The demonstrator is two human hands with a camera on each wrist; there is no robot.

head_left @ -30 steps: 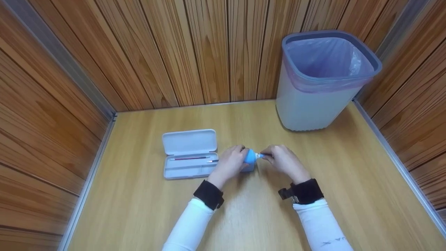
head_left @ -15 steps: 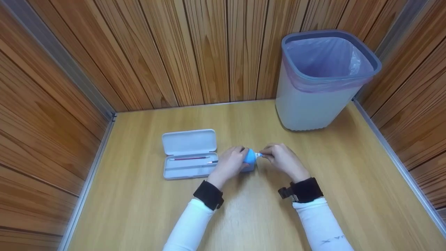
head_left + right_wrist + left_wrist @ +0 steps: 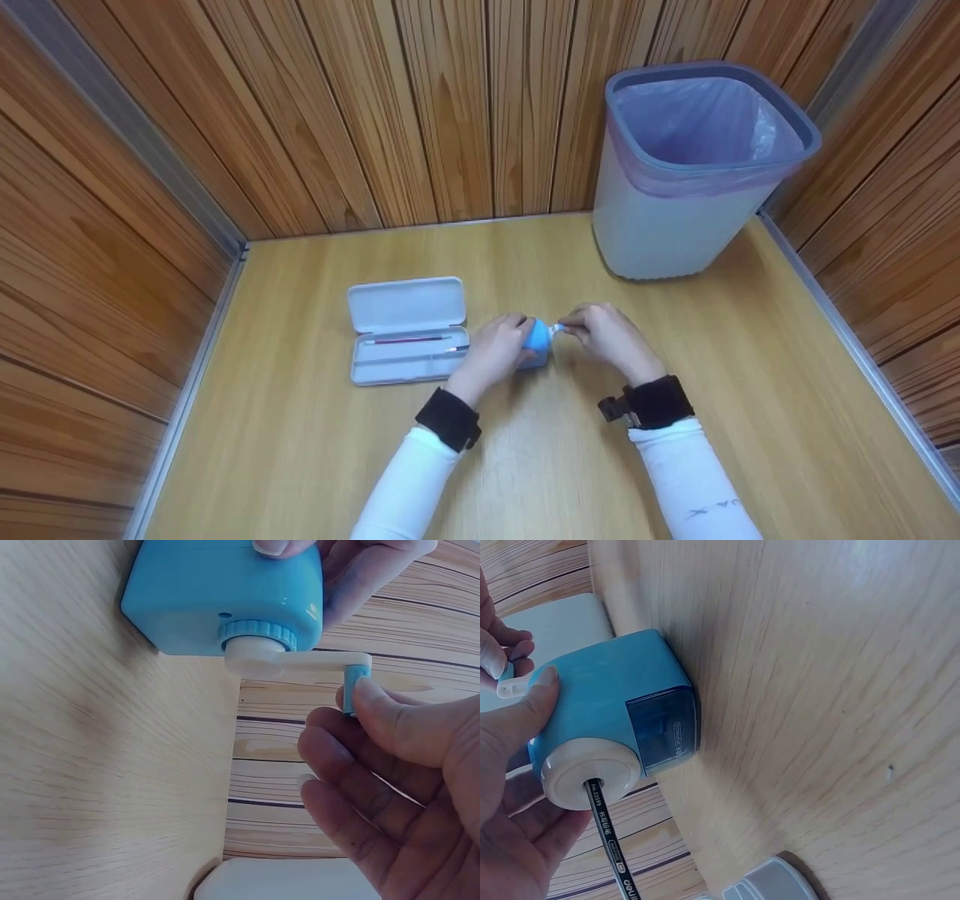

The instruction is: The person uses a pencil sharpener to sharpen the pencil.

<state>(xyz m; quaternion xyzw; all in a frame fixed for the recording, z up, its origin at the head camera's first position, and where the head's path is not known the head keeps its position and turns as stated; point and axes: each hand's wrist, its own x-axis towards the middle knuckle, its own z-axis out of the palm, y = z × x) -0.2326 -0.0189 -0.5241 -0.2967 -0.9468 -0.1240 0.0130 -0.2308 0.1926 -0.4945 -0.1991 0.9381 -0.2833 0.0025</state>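
A blue crank pencil sharpener (image 3: 607,682) stands on the table, with a dark see-through shavings drawer at its base. My left hand (image 3: 493,349) grips its body from above, thumb and fingers on opposite sides. A black pencil (image 3: 609,840) sticks out of the round white front hole. At the other end, my right hand (image 3: 607,337) pinches the small blue knob (image 3: 355,686) of the white crank arm (image 3: 322,660) between thumb and index finger. In the right wrist view its other fingers are loosely bent below the knob.
An open pencil case (image 3: 409,304) lies left of the sharpener, with a dark red pencil (image 3: 409,340) inside. A lined waste bin (image 3: 667,225) stands at the back right against the wood-panelled wall (image 3: 450,112). A tiny pale bit (image 3: 890,773) lies on the table.
My right hand has risen slightly, moving away from me with the crank knob. The left hand and the sharpener hold their place.
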